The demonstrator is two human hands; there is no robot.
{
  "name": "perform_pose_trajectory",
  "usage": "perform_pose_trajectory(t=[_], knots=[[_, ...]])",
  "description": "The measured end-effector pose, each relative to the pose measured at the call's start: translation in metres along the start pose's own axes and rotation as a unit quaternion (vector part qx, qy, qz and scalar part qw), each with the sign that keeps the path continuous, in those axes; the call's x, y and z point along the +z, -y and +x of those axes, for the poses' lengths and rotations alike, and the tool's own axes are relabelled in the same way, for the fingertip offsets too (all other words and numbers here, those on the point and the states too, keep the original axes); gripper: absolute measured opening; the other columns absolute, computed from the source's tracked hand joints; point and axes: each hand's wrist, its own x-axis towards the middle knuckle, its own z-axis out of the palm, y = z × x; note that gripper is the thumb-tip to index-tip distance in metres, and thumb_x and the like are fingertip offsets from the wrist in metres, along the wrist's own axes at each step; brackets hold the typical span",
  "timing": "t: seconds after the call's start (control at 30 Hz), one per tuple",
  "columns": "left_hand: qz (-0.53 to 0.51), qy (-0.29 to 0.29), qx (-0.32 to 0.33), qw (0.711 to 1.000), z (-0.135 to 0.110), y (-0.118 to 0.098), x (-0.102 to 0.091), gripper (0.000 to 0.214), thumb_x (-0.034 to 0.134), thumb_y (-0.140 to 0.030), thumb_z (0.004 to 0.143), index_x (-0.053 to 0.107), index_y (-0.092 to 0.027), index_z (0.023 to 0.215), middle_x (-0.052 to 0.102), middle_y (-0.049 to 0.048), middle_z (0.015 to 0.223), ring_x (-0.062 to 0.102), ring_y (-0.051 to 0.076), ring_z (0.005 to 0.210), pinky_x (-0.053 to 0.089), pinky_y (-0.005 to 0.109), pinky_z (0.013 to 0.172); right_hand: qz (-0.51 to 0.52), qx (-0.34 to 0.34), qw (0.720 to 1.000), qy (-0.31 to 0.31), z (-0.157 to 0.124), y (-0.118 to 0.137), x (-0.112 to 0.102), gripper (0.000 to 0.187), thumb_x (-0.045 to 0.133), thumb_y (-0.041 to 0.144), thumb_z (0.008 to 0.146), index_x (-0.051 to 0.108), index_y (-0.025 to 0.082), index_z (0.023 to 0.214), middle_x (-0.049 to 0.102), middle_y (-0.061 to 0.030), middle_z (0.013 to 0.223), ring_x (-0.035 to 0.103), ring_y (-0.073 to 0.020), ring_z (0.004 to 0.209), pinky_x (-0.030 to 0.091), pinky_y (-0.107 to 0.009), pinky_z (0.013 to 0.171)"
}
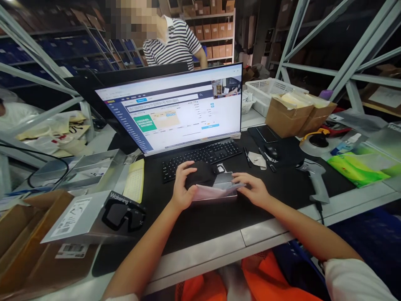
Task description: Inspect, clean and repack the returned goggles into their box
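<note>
Both hands work one job: the left hand (181, 188) curls its fingers around a soft black pouch (200, 174), clamped on it, while the right hand (255, 190) lies flat with fingers together, pinning one clear plastic bag (216, 191) so its mouth stays put. Beyond the grip sits one black keyboard (202, 156); right of it, one grey handheld scanner (315, 177).

A monitor (175, 110) is stood behind a black keyboard (200, 158) on a dark desk mat (219, 217). A barcode scanner (315, 177) is laid to the right, near a mouse (271, 150), a tape dispenser (316, 140) and green tissue packs (357, 167). Open cardboard boxes (291, 113) are placed before a white basket (269, 90). A sunglasses box (94, 217) is seen at the left. A person in a striped shirt (175, 44) is stood behind the monitor.
</note>
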Motion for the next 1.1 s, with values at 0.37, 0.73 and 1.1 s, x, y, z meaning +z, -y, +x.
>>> perform_pose_trajectory(t=[0.37,0.73,1.1], knots=[[0.01,0.038,-0.015,0.999,0.003,0.002,0.001,0.046,0.048,-0.055,0.098,0.057,-0.02,0.126,0.051,0.0166,0.138,0.05,0.032,0.128,0.041,0.054,0.109,0.214,0.107,0.896,-0.374,0.03,-0.011,-0.053,0.043,0.074,0.056,0.078,0.044,0.026,0.082,0.057,0.0059,0.071,0.056,-0.0114,0.06,0.05,-0.025,0.061],[0.029,0.039,0.006,0.999,0.005,0.003,0.003,0.043,0.051,-0.051,0.098,0.056,-0.021,0.128,0.05,0.0158,0.138,0.05,0.032,0.129,0.04,0.053,0.109,0.043,0.261,0.904,-0.336,0.036,-0.072,-0.085,0.043,0.068,0.051,0.074,0.049,0.024,0.101,0.066,0.0008,0.077,0.066,-0.0199,0.066,0.055,-0.034,0.063],[0.028,0.089,-0.051,0.994,0.005,-0.001,-0.002,0.058,0.067,-0.047,0.089,0.049,-0.023,0.139,0.046,0.015,0.149,0.046,0.032,0.138,0.036,0.053,0.116,-0.245,0.255,0.91,-0.215,0.03,-0.084,-0.092,0.033,0.069,0.027,0.073,0.072,0.016,0.104,0.062,-0.0157,0.127,0.054,-0.0322,0.128,0.037,-0.048,0.115]])
